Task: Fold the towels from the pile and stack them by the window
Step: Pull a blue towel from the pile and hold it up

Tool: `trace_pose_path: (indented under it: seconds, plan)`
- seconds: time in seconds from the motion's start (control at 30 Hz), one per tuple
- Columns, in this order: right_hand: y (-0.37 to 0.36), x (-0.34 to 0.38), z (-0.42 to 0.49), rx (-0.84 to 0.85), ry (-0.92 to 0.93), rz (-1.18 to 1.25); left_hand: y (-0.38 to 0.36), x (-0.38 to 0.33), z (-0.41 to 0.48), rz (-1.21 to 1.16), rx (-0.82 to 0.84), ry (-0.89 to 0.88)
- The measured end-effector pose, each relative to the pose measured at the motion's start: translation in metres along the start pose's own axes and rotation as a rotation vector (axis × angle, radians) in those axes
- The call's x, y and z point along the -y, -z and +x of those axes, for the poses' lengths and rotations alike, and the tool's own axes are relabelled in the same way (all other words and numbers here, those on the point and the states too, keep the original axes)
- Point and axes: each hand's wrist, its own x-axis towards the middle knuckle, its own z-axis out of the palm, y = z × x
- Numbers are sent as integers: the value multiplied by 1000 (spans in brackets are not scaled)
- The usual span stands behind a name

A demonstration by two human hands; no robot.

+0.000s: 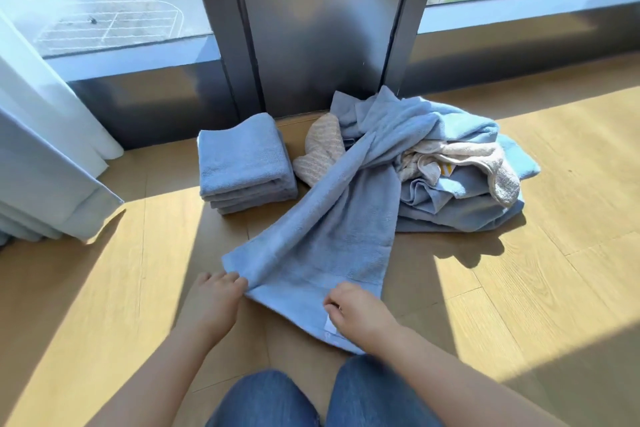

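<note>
Both hands' fingers (pixel 235 279) pinch the blue towel's (pixel 329 236) near edge over bare floor (pixel 519 288).

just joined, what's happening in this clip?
A person kneeling on the wooden floor grips the near edge of a light blue towel with the left hand and right hand. Its far end lies on the unfolded pile. A stack of folded blue towels sits by the window.
</note>
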Motion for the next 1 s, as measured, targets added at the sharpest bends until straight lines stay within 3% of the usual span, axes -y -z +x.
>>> trace_pose_path:
  seconds: [0.3, 0.5, 0.67, 0.9, 1.0]
  plan:
    - [121, -54, 67, -345, -119, -203, 4, 18, 47, -209, 63, 327]
    - [183, -47, 137, -524, -114, -361, -4, 21, 91, -500, -143, 463]
    - [202, -54, 207, -357, -189, -517, -19, 31, 112, -554, -137, 563]
    - [182, -71, 213, -20, -223, -862, -29, 31, 117, -485, 66, 548]
    - [175, -74, 202, -65, -199, -873, -26, 39, 120, -398, 179, 533]
